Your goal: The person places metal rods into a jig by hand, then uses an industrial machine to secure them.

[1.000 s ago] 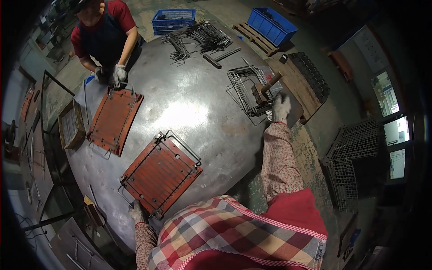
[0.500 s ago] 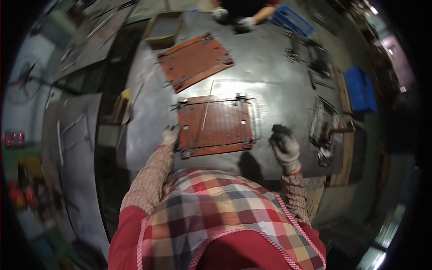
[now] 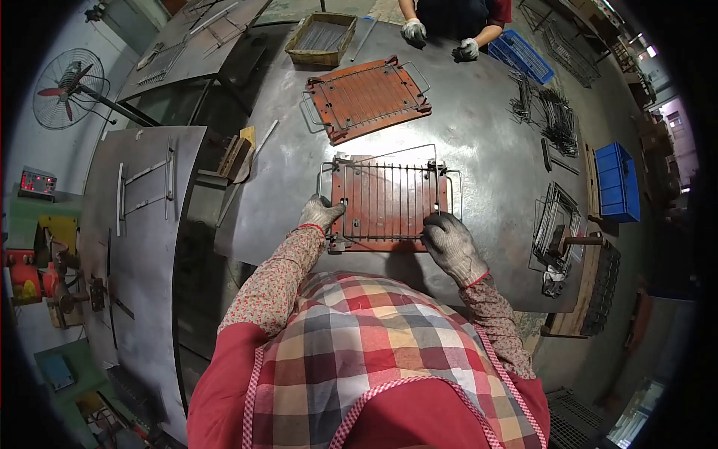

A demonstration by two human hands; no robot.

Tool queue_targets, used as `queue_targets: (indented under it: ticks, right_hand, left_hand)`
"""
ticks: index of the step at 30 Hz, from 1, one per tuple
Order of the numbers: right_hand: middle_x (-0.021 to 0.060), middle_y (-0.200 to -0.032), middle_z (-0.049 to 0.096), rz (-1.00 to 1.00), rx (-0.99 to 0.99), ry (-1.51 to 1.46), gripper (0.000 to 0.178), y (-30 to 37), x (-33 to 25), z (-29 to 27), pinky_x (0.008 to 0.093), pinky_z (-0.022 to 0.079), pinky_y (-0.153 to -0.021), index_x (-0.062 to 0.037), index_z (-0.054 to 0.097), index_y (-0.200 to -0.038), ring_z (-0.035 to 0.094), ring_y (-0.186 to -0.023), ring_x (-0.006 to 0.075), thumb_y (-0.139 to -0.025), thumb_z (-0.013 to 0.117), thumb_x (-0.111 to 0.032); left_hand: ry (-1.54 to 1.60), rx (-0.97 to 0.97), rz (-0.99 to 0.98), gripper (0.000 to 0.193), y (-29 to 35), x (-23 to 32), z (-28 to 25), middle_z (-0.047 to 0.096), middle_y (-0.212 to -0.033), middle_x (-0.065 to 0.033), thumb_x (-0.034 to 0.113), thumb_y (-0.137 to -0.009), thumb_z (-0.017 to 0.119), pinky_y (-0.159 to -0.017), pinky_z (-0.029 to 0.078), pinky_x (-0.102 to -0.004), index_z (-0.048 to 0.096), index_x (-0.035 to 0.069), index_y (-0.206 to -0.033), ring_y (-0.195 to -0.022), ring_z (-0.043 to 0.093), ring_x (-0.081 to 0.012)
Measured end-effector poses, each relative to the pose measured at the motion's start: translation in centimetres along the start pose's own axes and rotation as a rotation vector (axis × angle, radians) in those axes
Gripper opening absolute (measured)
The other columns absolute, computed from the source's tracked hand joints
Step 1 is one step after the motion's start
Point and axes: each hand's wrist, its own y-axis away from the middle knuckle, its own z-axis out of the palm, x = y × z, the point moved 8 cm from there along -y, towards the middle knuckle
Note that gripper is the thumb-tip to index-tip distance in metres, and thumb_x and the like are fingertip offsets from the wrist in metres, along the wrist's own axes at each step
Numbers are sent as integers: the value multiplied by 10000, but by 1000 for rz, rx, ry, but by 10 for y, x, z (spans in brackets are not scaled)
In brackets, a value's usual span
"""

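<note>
A reddish-brown fixture board (image 3: 363, 187) with metal clamps at its corners lies on the metal table before me, a row of thin parallel wires across it. My left hand (image 3: 321, 213), in a grey-white glove, closes at the board's left edge, thumb on top, beside a bent wire loop (image 3: 322, 178). At the lower right corner my gloved right hand (image 3: 452, 243) has its fingers curled in over the board. A thin rectangular wire frame (image 3: 435, 176) slants above the board, its right side running down to that hand. The fingertips' exact hold is hidden.
Beyond lies a second reddish-brown board (image 3: 366, 97) with wires. A wooden box (image 3: 321, 41) and a co-worker's gloved hands (image 3: 465, 50) are at the far edge. Wire bundles (image 3: 557, 120), a hammer (image 3: 580, 240) and a blue crate (image 3: 617, 182) are at right.
My right hand has moved left from the bare tabletop onto the board's right corner and closed there. My left hand stays at the left edge. The view has shifted and sharpened.
</note>
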Motion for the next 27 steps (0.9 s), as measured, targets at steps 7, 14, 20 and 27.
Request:
queue_targets:
  ticks: [7,14,20,27]
  right_hand:
    - [118,-962,577,-88,-83,8,185,-9,-5,7,371,473,-806,-30,573,-892,555,-927,289,-724,634,-82]
    - [111,-1051,616,746,223,-739,310,67,146,78,316,481,-807,-48,566,-1107,603,-939,220,-807,618,-105]
    - [157,-1106,604,890,303,-369,414,85,162,74,362,483,-837,-51,530,-1192,596,-992,275,-817,616,-203]
    - [171,-1181,560,927,183,-84,463,62,177,62,400,433,-922,-68,505,-1218,543,-1074,325,-797,626,-220]
  left_hand:
    - [-93,-16,-81,613,-4,4,8,609,-1031,-238,419,-656,730,-837,476,-411,554,-31,-1033,-974,599,-358]
    - [-86,26,-26,583,-3,17,5,635,-899,-205,428,-632,729,-763,490,-376,567,-31,-953,-858,626,-301]
    - [-75,1,-35,553,-5,10,6,632,-882,-209,397,-636,723,-771,489,-401,555,-19,-960,-843,625,-324]
    - [-86,-5,-19,524,-1,7,8,622,-917,-228,356,-682,702,-780,486,-419,550,-21,-1012,-873,621,-326]
